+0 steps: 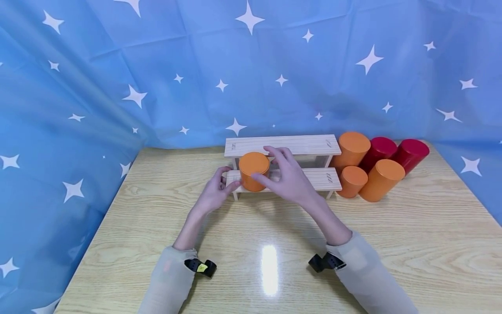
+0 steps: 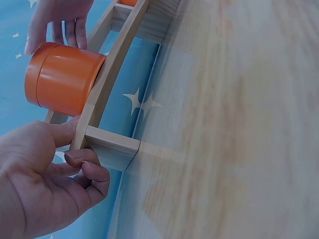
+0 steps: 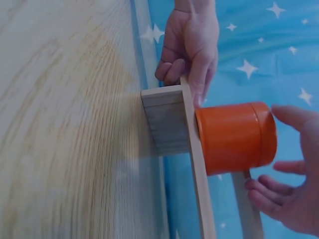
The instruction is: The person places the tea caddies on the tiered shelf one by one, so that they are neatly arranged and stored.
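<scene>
An orange lidded canister [image 1: 251, 174] stands upright on the left part of the lower tier of a stepped wooden rack [image 1: 313, 176]. My left hand [image 1: 212, 192] holds the left end of that tier. In the left wrist view its thumb lies on top of the board and its curled fingers are tucked below, beside the end support [image 2: 113, 139]. Around the canister's right side, my right hand [image 1: 289, 178] spreads its thumb and fingers. Seen from the right wrist, the thumb is right at the lid's edge, while the other fingers [image 3: 264, 196] bend loosely beside it.
Right of the rack stand more orange canisters [image 1: 386, 179] of different sizes and two red canisters [image 1: 409, 155]. The rack's higher tier [image 1: 282, 144] lies behind. A blue star-patterned cloth [image 1: 204, 65] hangs behind the wooden table [image 1: 157, 187].
</scene>
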The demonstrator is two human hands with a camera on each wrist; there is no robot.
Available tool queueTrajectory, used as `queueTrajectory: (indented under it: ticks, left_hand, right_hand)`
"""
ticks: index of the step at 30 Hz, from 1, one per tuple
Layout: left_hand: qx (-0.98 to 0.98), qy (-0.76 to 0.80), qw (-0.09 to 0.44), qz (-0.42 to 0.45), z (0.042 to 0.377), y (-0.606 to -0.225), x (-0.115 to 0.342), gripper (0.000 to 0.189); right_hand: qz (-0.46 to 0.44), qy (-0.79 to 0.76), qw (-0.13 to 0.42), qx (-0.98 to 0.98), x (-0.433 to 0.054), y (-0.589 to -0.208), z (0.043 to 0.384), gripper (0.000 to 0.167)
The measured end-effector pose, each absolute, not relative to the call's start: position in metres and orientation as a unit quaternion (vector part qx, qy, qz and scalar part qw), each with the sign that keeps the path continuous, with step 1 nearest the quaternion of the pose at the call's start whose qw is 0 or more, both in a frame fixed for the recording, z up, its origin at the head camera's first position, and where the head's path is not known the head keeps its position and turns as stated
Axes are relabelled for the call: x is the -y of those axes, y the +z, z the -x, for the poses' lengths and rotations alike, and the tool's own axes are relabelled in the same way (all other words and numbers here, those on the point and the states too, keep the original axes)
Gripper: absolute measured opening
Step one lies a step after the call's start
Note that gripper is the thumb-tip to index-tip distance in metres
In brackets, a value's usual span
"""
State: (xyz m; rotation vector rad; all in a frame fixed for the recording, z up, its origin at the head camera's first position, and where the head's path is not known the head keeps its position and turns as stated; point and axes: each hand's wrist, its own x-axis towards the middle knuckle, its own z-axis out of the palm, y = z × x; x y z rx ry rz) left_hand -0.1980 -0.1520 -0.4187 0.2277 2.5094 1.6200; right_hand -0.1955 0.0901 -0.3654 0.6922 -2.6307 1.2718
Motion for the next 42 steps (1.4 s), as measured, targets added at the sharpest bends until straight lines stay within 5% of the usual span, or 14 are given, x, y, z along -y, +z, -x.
queueTrajectory:
  ticks: [10,42]
  left_hand:
    - [-0.834,0.542,0.070,-0.070,0.198,-0.420,0.151,0.060]
    - [-0.829,0.551,0.074,-0.064,0.199,-0.421,0.152,0.059]
  right_hand:
    - [-0.234,0.447,0.122,0.855,-0.117,-0.365,0.192,0.062]
    - [-0.151,0.394,0.206,0.883,-0.239,-0.353,0.180,0.048]
